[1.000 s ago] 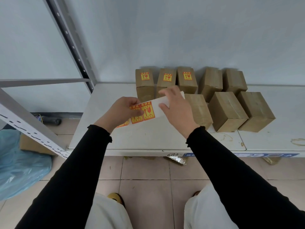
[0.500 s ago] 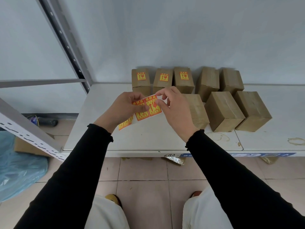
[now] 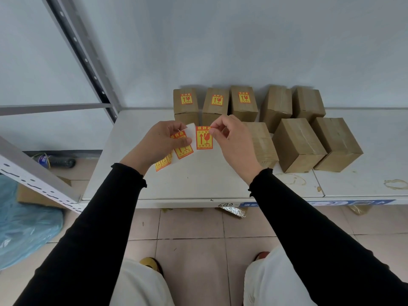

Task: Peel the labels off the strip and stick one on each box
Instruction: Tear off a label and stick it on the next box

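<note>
Several brown cardboard boxes stand on the white shelf [image 3: 198, 186]. The back row's left box [image 3: 186, 106], second box [image 3: 216, 106] and third box [image 3: 244, 102] carry a yellow-and-red label on top. The other boxes, such as one in the back row [image 3: 277, 104] and a front one [image 3: 298, 144], are bare. My left hand [image 3: 161, 143] pinches the white label strip [image 3: 183, 154] above the shelf. My right hand [image 3: 234, 143] pinches the top corner of a peeled label [image 3: 204, 138], held just right of the strip.
A grey metal shelf upright [image 3: 86, 60] and a perforated beam [image 3: 33, 180] stand at the left. A blue plastic bag [image 3: 24, 226] and cardboard lie on the tiled floor below. Brown ring stains [image 3: 396, 184] mark the shelf at the right.
My right hand has pulled one label off the strip and drawn it to the right. The left hand keeps hold of the strip, whose bare backing now shows.
</note>
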The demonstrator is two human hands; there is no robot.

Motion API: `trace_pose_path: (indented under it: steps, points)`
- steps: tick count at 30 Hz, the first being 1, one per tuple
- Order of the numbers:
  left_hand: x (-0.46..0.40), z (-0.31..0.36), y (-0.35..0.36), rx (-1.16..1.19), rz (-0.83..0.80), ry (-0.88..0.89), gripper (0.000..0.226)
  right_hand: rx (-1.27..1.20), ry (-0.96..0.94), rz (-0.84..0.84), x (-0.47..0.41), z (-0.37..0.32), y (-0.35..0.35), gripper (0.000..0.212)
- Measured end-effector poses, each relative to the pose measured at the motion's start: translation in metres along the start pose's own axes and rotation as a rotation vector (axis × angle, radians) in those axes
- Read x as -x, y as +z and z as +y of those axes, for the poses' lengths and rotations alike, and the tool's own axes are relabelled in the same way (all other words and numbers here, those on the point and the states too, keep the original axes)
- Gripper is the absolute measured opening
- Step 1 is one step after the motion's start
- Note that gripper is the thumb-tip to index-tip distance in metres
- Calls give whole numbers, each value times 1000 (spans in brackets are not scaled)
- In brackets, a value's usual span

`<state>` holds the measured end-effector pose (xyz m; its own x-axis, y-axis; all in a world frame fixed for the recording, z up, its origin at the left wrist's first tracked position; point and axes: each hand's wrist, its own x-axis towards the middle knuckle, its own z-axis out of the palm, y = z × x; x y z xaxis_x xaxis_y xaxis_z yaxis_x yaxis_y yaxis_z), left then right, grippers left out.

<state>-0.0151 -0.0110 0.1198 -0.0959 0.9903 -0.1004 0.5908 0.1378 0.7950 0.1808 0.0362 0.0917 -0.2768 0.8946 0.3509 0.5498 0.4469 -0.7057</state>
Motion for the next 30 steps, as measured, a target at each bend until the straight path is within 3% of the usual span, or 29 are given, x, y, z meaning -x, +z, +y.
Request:
trace_pose_path:
  steps: [4, 11, 15, 18, 20, 23, 24, 26, 30]
  points:
    - [-14, -16, 1, -159, -27, -36, 8, -27, 15, -16, 0, 1, 0, 10]
    - [-41, -80, 22, -528, -76, -170, 27, -19, 68, -86, 4, 10, 5, 9]
    - [-46, -102, 32, -634, 49, -152, 29, -7, 89, -144, 2, 16, 11, 10]
    - [-46, -104, 35, -667, 161, -82, 44, -15, 118, -170, 0, 19, 14, 11]
    - [-46, -94, 36, -575, 228, -16, 42, -38, 118, -159, -1, 20, 13, 11]
    - [-40, -65, 42, -91, 208, 61, 13, -94, 109, -104, -5, 21, 7, 10]
    - [-37, -53, 46, 34, 184, 75, 16, -111, 114, -87, -7, 21, 4, 10]
    - [-31, -35, 55, 142, 142, 93, 25, -148, 134, -57, -10, 22, -3, 10]
    - [-28, -10, 70, 229, 142, 97, 22, -201, 148, 36, -13, 24, -23, 9]
